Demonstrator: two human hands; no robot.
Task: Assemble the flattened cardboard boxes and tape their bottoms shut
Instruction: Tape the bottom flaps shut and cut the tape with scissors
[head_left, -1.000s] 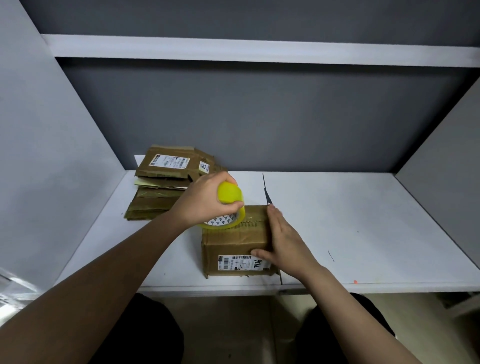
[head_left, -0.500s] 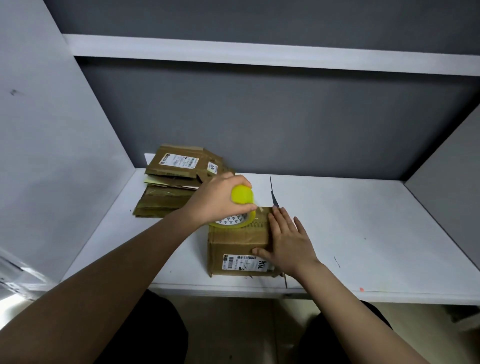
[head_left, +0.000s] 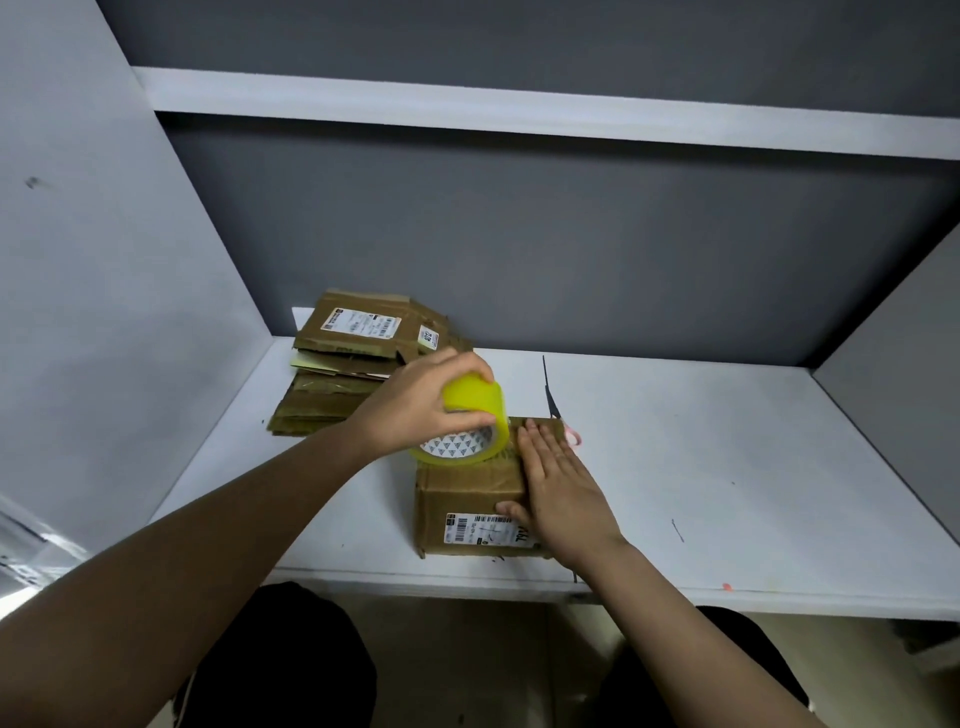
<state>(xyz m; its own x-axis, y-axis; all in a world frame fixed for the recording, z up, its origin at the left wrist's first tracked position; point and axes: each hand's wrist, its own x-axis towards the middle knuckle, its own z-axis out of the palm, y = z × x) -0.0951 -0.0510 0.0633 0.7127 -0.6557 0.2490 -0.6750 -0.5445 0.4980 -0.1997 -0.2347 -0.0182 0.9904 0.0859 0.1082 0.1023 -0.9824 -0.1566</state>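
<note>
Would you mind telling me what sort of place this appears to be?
Probably a small packing or shipping station: a white worktop in a grey-walled booth, a stack of flattened cardboard boxes with shipping labels, and a roll of yellow tape being run over an assembled box.

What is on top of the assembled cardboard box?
On the assembled cardboard box sits a yellow tape roll, gripped by the left hand; the right hand presses flat beside it. The seam beneath them is covered.

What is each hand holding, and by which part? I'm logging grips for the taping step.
The left hand grips the yellow tape roll around its outer rim. The right hand holds nothing; it presses flat on the assembled box.
</note>
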